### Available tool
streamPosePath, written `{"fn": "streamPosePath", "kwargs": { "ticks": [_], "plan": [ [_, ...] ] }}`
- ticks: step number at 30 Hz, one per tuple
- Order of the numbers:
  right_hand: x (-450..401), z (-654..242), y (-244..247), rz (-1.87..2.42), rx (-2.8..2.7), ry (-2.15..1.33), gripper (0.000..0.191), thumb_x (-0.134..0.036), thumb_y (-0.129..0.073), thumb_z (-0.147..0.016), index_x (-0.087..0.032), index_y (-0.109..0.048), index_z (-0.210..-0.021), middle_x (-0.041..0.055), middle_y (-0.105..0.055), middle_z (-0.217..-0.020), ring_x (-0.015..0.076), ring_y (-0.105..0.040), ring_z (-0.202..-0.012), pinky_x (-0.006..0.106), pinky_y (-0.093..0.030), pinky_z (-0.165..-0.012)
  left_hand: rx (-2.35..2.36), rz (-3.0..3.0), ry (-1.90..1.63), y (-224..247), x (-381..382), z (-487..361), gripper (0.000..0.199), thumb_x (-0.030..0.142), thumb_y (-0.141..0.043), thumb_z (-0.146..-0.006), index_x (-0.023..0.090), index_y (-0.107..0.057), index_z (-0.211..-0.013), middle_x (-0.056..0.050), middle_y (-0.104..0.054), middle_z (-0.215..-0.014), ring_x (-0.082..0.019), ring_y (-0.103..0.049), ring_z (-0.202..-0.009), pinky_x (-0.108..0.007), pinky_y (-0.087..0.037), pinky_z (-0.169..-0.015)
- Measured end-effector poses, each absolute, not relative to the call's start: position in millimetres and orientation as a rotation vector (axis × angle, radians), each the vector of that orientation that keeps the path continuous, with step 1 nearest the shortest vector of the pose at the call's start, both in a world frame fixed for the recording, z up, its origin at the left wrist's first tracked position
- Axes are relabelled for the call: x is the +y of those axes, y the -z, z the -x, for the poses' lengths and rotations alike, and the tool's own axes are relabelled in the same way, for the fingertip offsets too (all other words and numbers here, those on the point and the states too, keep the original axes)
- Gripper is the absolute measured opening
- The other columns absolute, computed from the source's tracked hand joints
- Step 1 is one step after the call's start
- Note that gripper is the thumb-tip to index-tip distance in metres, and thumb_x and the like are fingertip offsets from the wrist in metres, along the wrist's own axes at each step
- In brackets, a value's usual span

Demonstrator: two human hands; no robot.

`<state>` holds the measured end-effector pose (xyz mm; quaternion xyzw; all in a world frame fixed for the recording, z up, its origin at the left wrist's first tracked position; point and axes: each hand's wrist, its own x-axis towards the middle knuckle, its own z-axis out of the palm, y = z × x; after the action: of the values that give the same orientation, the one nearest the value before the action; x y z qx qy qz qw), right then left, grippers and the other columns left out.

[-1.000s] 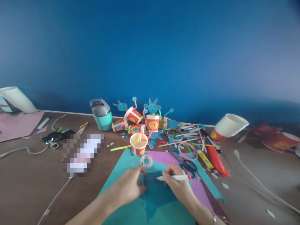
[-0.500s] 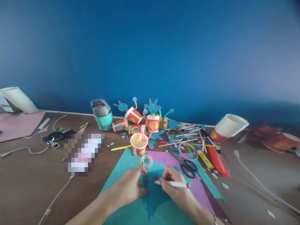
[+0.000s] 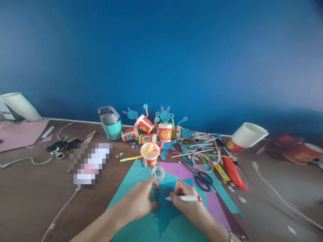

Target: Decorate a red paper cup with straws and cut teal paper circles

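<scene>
A blue paper piece [image 3: 163,220] with a drawn face lies on a teal sheet [image 3: 133,176]. My left hand [image 3: 142,198] rests at the left edge of the blue piece, thumb and index finger apart, pressing it down. In my right hand [image 3: 185,200] is a white marker [image 3: 189,198] with a red end, its tip touching the lower part of the drawn face. A tape roll [image 3: 158,173] lies just beyond my hands. Black-handled scissors [image 3: 203,180] lie to the right. A paper cup [image 3: 149,154] with straws stands past the tape roll.
Red cups with straw arms and blue paper heads [image 3: 165,132] stand and lie at the back. A teal flask [image 3: 110,124], a blurred-out phone [image 3: 92,165], a red-orange item [image 3: 234,173], a glue box [image 3: 221,171], stacked cups [image 3: 246,136] and cables surround the sheets.
The marker tip has moved slightly down and left, from the drawn eye to below the eyes. My right hand moved slightly with it; my left hand stays in place.
</scene>
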<state>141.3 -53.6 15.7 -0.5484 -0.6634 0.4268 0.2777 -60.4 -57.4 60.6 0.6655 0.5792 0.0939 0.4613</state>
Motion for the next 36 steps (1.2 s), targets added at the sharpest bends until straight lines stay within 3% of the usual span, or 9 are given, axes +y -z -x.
{"fn": "streamPosePath", "kwargs": {
  "ticks": [36],
  "plan": [
    [-54.0, -140.3, -18.6, 1.479, -1.769, -1.139, 0.021, -0.024, -0.056, -0.076, -0.022, -0.041, -0.061, -0.0066, -0.045, -0.054, 0.0106, -0.041, -0.052, 0.021, -0.033, -0.048, 1.416, -1.638, -0.249, -59.9, -57.6, 61.1, 0.035, 0.014, -0.065, -0.067, 0.023, -0.055, -0.099, 0.011, -0.040, -0.052, -0.012, -0.040, -0.050, -0.023, -0.025, -0.048]
  ]
}}
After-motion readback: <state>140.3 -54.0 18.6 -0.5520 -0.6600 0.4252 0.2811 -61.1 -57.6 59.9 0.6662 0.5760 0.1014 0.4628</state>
